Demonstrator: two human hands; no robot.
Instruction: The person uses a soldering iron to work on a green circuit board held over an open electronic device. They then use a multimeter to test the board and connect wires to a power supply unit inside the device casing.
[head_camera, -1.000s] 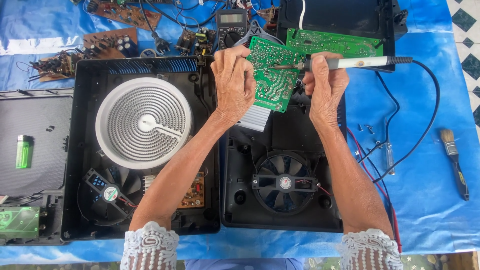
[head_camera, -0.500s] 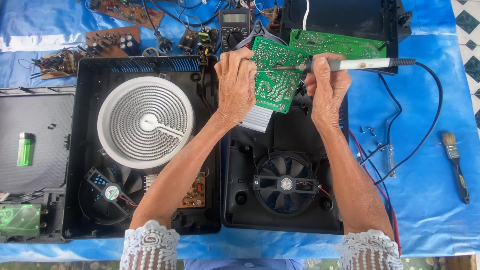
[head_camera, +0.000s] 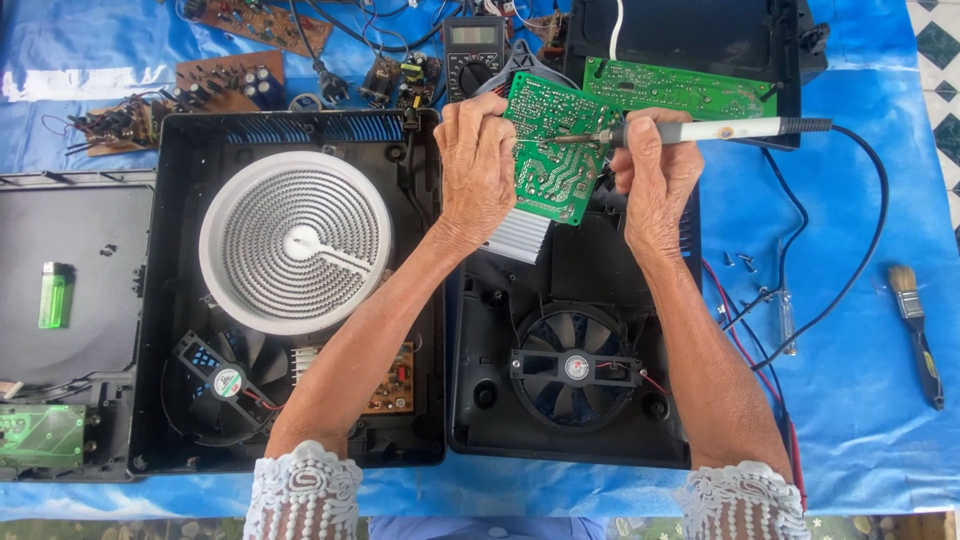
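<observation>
A green circuit board (head_camera: 548, 150) is gripped by the left hand (head_camera: 478, 165). A soldering iron (head_camera: 700, 131) is held in the right hand (head_camera: 650, 175), its tip touching the board.

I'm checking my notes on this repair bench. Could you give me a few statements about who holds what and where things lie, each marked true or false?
1. The left hand grips the green circuit board. True.
2. The right hand holds a paintbrush. False: it holds a soldering iron; the paintbrush lies on the blue sheet.
3. The iron's tip touches the board. True.
4. The green lighter lies inside the fan housing. False: it lies on the dark panel at far left.
</observation>
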